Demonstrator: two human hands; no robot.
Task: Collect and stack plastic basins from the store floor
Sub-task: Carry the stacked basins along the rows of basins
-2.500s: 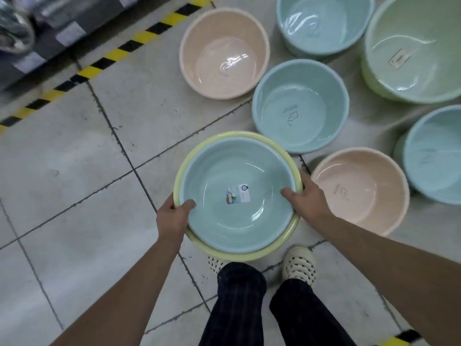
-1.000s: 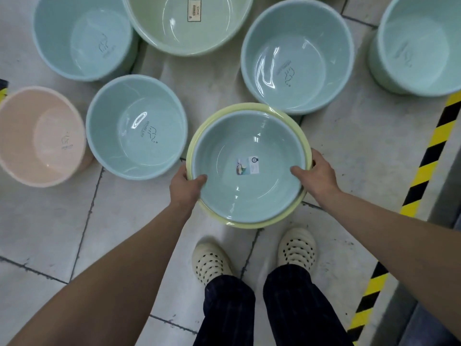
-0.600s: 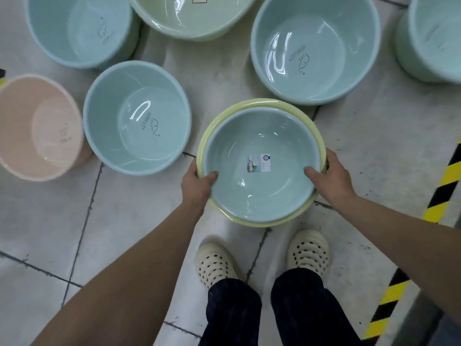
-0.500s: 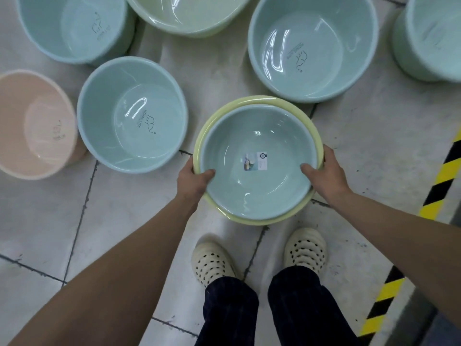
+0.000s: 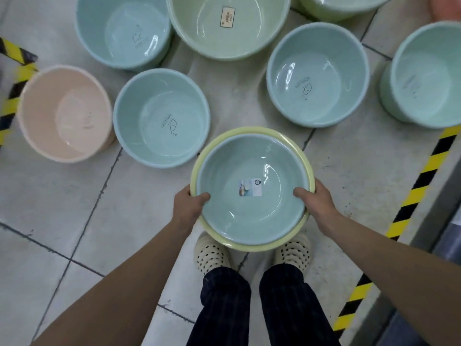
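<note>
Opening upward, nested basins (image 5: 249,216) are gripped by rims.

i hold a blue basin (image 5: 252,216) nested in a yellow basin (image 5: 249,246), upright, off the floor — on the tiles ahead stand four blue floor basins (image 5: 162,118) (image 5: 122,31) (image 5: 318,73) (image 5: 429,76), a pink basin (image 5: 64,113) at left, a green basin (image 5: 229,26) beyond.

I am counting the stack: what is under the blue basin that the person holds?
A yellow basin is nested under the blue basin; only its rim shows around it. The left hand and right hand grip both rims. Whether more lie beneath is hidden.
</note>
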